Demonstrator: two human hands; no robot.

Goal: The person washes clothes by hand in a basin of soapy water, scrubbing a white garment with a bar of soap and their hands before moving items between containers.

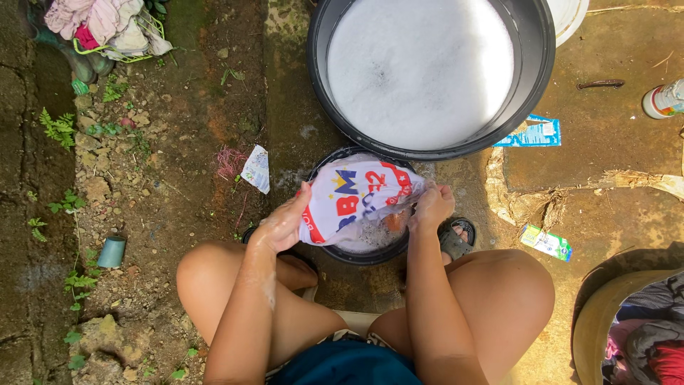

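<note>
Head view: I see the left hand (283, 224) and the right hand (430, 207) each clenched on an end of a wet white printed garment (353, 199), stretched over a small dark basin (367, 251). A large sudsy black tub (538, 64) stands just beyond.

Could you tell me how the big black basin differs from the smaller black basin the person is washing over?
The big black basin is much wider than the smaller black basin. The big one shows an open surface of white suds; the smaller one is mostly covered by the white printed garment that the left hand and right hand grip. Both are round, dark and hold soapy water.
</note>
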